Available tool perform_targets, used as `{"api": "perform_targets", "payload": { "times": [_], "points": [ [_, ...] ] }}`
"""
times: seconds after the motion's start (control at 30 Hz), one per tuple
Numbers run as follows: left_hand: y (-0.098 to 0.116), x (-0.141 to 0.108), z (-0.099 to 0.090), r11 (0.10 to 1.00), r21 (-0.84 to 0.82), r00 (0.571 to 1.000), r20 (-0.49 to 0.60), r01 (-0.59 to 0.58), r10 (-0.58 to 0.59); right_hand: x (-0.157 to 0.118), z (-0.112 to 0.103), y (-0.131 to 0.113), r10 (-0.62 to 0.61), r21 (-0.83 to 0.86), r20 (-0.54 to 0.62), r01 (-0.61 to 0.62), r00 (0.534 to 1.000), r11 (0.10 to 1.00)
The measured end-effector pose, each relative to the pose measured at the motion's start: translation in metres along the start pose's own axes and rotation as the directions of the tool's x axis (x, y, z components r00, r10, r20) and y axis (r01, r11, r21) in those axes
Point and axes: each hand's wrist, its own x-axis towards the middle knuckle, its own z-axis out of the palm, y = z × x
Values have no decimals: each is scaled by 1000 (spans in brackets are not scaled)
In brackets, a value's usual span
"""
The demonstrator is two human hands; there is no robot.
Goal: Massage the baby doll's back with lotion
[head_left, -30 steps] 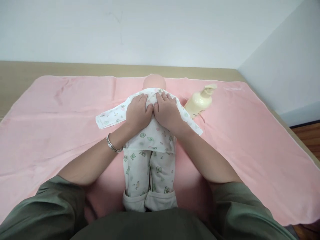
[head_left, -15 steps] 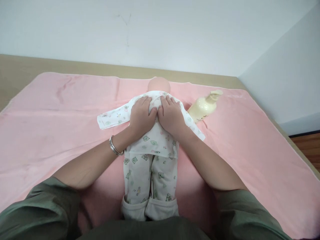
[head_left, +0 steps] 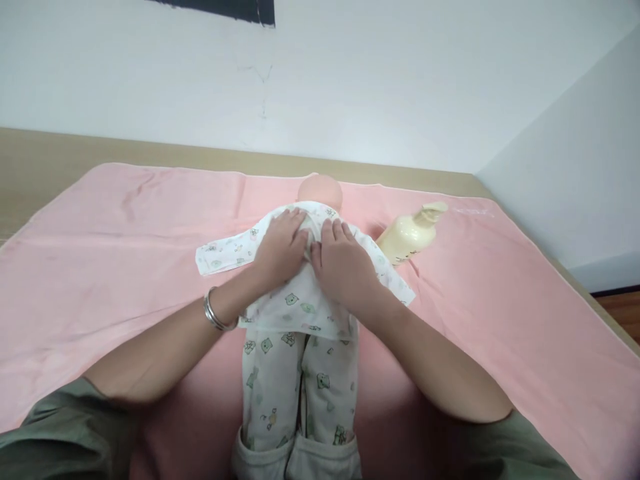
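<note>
A baby doll (head_left: 320,191) lies lengthwise in front of me, its bald head at the far end and no face showing. It wears a white printed shirt (head_left: 313,310) and matching footed trousers (head_left: 273,387). My left hand (head_left: 283,247) rests on the left side of the shirt's upper part, palm down and fingers extended. On the right side lies my right hand (head_left: 345,263), also flat, its fingertips a little nearer to me. Between the two thumbs the shirt cloth is creased. Both sleeves spread outward on the blanket.
A pink blanket (head_left: 165,227) covers most of the wooden surface (head_left: 45,157). Beside the doll's right-hand sleeve, a cream pump bottle (head_left: 413,233) lies tilted. White walls (head_left: 375,87) stand behind and to the right, with a dark panel (head_left: 225,7) at the top.
The camera has tilted up, so everything sits lower in view. My right hand has slid slightly toward me on the shirt; my left has shifted slightly toward the doll's head.
</note>
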Motion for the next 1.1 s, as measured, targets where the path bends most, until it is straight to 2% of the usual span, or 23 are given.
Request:
{"api": "perform_targets", "payload": {
  "times": [0.1,0.2,0.33,0.4,0.47,0.6,0.7,0.77,0.87,0.97,1.03,1.1],
  "points": [
    [-8,13,-5,998,22,998,28,55,-56,-10,-4,-9,-60,-44,56,62,997,997],
    [-4,6,-2,996,86,1000,7,20,-21,0,-7,0,-64,6,58,64,996,998],
    [14,-21,8,980,179,994,-54,-86,97,28,-3,25,86,136,3,-85,996,987],
    [19,-27,10,975,192,990,-53,-116,128,36,1,31,124,159,-23,-119,992,980],
    [16,-23,8,978,184,993,-29,-103,110,33,4,28,110,118,-65,-102,992,988],
    [-2,3,-3,988,128,995,61,-81,73,11,7,6,66,-24,-108,-68,992,997],
    [-10,14,-8,990,118,994,80,-83,74,2,10,-5,68,-18,-75,-69,995,997],
    [-8,14,-9,982,176,996,73,-62,50,6,11,-3,63,30,-61,-61,996,998],
    [0,8,-11,941,338,999,52,-33,16,21,12,12,-46,89,-37,49,998,995],
    [10,-3,-11,889,457,1000,-9,28,-27,39,9,31,-203,137,72,192,977,972],
    [15,-12,-9,890,454,999,-47,38,-18,46,7,39,-242,161,101,224,965,961],
    [17,-20,-5,914,405,996,-70,-19,52,47,6,38,-237,156,75,224,969,962]
  ]
}}
